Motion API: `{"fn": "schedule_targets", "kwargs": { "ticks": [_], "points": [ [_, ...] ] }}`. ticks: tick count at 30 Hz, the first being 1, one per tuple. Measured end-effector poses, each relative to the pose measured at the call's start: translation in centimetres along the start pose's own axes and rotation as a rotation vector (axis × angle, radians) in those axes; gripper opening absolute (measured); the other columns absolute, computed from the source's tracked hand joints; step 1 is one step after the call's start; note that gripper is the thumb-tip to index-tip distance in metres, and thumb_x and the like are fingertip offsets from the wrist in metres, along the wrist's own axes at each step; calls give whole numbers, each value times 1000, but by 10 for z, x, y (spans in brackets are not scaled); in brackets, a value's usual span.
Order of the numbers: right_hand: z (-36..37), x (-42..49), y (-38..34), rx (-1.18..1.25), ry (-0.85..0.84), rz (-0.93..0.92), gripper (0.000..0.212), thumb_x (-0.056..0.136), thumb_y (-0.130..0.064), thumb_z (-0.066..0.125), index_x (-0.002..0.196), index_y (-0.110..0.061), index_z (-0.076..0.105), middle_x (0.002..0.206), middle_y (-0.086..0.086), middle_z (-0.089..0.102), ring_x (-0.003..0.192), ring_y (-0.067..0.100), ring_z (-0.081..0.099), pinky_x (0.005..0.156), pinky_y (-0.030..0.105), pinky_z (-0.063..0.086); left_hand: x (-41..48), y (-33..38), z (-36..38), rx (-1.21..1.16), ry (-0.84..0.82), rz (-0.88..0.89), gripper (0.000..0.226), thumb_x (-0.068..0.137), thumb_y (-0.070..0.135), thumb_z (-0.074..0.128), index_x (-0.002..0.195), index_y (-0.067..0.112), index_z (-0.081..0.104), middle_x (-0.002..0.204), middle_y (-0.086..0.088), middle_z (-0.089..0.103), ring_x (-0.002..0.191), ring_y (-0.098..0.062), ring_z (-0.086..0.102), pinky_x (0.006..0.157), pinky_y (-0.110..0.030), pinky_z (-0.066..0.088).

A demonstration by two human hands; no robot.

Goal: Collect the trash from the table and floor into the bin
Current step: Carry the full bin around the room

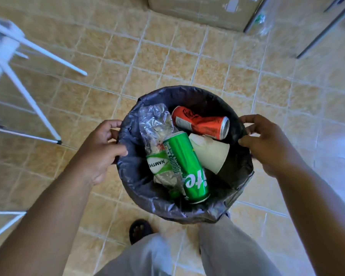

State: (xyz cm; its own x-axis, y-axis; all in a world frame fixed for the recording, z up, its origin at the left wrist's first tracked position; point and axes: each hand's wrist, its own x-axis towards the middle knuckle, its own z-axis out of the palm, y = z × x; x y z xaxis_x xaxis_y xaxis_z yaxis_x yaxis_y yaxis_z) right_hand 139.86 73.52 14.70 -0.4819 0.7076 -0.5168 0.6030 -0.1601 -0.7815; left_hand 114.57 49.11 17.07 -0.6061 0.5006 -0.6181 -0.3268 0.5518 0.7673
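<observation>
The bin [184, 213] itself is mostly hidden – the dark bag lining [131, 172] drapes over its rim, so only plastic shows, and its near edge runs into the person's trouser leg [227, 246]. It's held over the tiled floor [167, 62] between both hands. Left hand [100, 150] has its fingers [118, 152] curled shut on the bag's left rim; right hand [267, 144] pinches the right rim, fingers closed on the plastic.

Inside: a green can [187, 168] lying on top, a crushed clear bottle [157, 136] partly under it with its label only half readable, a dented red can [201, 124] at the back, and a white paper cup [209, 152] on its side between the cans.

Around it – white metal legs [28, 80] at left, blurred and cut off by the frame, a cardboard box [203, 10] at the top edge, and a dark sandal [139, 231] peeking out below the bin.
</observation>
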Motion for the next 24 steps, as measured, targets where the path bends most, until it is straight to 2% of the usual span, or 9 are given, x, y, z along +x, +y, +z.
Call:
{"fn": "schedule_targets", "kwargs": {
  "ticks": [2,5,8,11,13,17,20,24],
  "points": [
    [-18,-38,-47,-4,-3,-6,52,79,5,59,91,-45,64,83,3,56,64,29,56,58,42,45,-46,41,-13,-2,17,22,61,61,-12,59,103,32,60,90,-5,56,70,-17,55,58,-30,43],
    [-42,-94,-114,-17,7,-44,51,80,0,57,96,-48,60,85,-2,58,67,26,61,59,39,48,-111,93,-28,2,100,79,68,68,-23,54,97,37,62,89,-5,56,68,-16,55,59,-32,44],
    [-66,-144,-168,-117,20,-103,51,81,-6,56,99,-53,55,88,-10,61,73,18,66,56,34,48,-171,133,-33,-18,190,116,66,70,-24,51,96,36,63,75,7,57,61,-8,55,51,-27,45],
    [-93,-187,-207,-108,54,-125,52,81,-6,55,97,-55,56,88,-9,62,75,18,67,57,37,52,-223,171,-34,-54,184,146,66,70,-23,50,96,36,63,68,14,59,59,-4,57,46,-23,47],
    [-112,-209,-227,-119,72,-138,50,81,-7,55,99,-54,57,88,-9,62,77,20,66,62,41,54,-248,195,-33,-64,167,166,65,70,-23,50,95,36,64,74,6,58,63,-11,57,49,-27,46],
    [-150,-242,-250,-99,91,-153,46,79,-8,56,97,-50,60,84,-9,61,73,22,65,54,33,46,-290,232,-20,-112,138,185,60,71,-24,47,101,26,62,82,-6,53,73,-22,54,62,-32,44],
    [-178,-257,-253,-77,109,-170,47,77,-5,57,95,-48,63,76,-12,60,70,23,65,51,32,46,-311,246,-5,-120,114,196,59,71,-23,47,107,21,61,87,-9,55,77,-23,57,63,-33,47],
    [-208,-268,-256,-79,117,-205,45,77,-4,58,95,-44,64,79,-4,61,72,28,66,58,42,53,-327,255,19,-119,125,200,59,72,-22,49,110,21,60,89,-9,56,77,-23,58,58,-30,48]
  ]
}}
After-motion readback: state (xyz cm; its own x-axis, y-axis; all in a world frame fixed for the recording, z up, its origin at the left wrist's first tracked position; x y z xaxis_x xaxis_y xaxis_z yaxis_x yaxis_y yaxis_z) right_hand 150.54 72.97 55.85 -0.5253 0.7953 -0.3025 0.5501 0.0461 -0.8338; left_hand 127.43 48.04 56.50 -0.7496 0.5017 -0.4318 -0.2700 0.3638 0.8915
